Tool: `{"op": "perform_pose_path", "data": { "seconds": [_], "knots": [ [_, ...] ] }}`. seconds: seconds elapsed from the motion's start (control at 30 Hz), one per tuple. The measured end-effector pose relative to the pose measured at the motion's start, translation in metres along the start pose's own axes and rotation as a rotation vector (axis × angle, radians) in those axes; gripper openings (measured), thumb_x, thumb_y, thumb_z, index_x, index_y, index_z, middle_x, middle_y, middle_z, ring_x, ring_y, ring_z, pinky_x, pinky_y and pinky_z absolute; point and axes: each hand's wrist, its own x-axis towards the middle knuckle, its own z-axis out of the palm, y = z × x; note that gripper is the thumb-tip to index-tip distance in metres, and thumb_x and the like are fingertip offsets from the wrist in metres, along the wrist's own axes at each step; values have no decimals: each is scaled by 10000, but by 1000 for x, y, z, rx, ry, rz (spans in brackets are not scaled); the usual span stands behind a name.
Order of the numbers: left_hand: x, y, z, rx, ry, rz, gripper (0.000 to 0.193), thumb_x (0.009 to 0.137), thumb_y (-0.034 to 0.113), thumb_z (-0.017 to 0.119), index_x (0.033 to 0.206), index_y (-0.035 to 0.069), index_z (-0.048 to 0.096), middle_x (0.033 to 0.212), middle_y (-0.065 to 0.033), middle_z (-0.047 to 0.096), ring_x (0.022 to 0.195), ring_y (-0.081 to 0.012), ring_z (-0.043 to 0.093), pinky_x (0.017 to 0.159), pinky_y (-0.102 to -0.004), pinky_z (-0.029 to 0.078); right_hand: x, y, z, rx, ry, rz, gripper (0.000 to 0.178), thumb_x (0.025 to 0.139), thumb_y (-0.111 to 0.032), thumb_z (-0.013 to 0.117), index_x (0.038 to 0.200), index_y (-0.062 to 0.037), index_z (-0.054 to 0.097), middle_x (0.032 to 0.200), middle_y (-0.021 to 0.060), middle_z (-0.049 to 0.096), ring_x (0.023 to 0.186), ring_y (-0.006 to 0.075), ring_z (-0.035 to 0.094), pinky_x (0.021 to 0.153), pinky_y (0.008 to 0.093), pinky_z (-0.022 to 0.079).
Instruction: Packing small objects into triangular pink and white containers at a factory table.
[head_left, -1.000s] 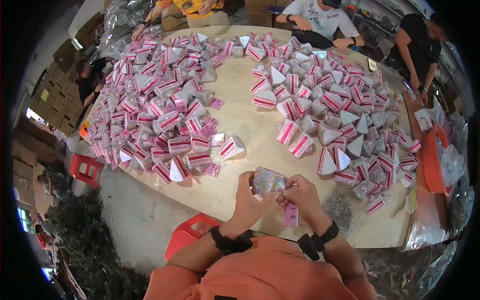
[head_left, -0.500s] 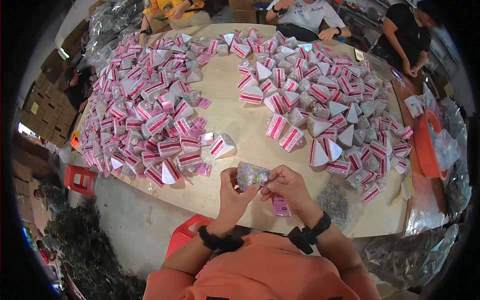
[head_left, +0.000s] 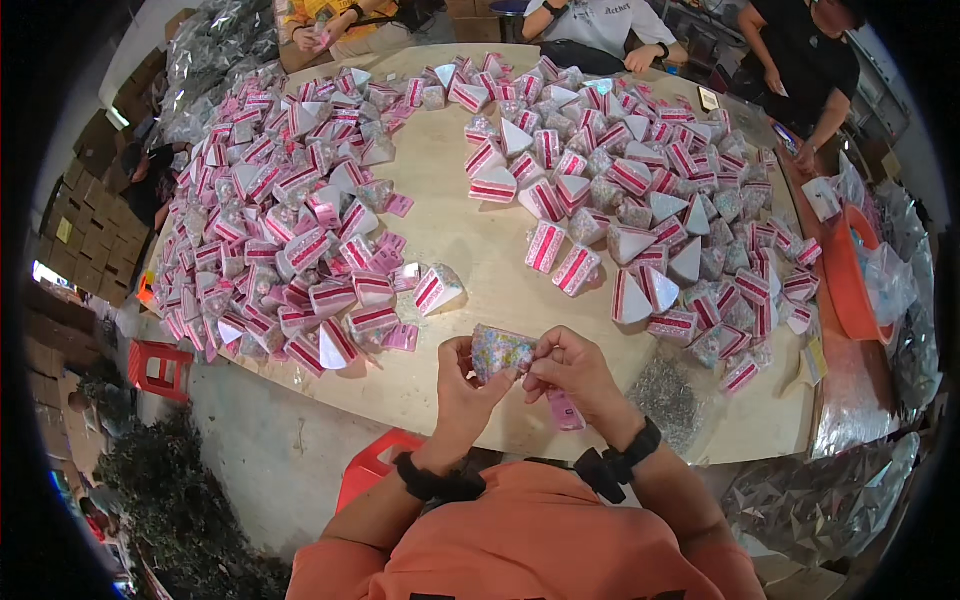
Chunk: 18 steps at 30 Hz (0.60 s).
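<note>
My left hand (head_left: 463,388) grips the left side of a cake-slice ornament (head_left: 497,352), thumb in front. The slice's top, covered in multicoloured glittery bits, faces up. At its right corner, the thumb and fingertips of my right hand (head_left: 578,372) are pinched together against it. What lies between those fingertips is too small to make out. A pink card tag (head_left: 565,411) hangs below the right fingers. Just beyond my hands, a single cake slice (head_left: 438,290) with pink and white layers lies on the wooden table (head_left: 450,190).
Cake slices with pink tags form a large heap (head_left: 290,240) on the left; another heap (head_left: 640,185) covers the right. A silvery tangle of thin ties (head_left: 664,402) lies near my right wrist. An orange basin (head_left: 850,285) stands far right. Several people sit or stand around the table.
My hands stay almost in place on the slice, and the pink tag has swung slightly. Across the table, the person in yellow has raised a hand holding something pink. The view has shifted slightly.
</note>
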Motion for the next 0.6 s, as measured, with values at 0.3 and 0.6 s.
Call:
{"op": "perform_pose_path", "data": {
  "seconds": [0.3, 0.6],
  "knots": [
    [27, 5, -30, 265, 174, 94, 414, 762, 64, 681, 1104, -27, 467, 973, -67, 507, 870, -122, 495, 725, -254, 465, -1, 3, -23, -442, 80, -196, 98, 837, -50, 595, 910, 7, 560, 857, 87, 622, 776, 133, 624, 656, 249, 509],
    [87, 1, -92, 964, 352, 624, 602, 708, 99, 724, 1221, -34, 439, 1202, -227, 487, 1120, -361, 459, 958, -421, 369, -100, 55, -167, -737, 617, 118, 127, 770, -75, 599, 859, 11, 574, 727, 89, 608, 622, 205, 608, 595, 304, 473]
  ]
}}
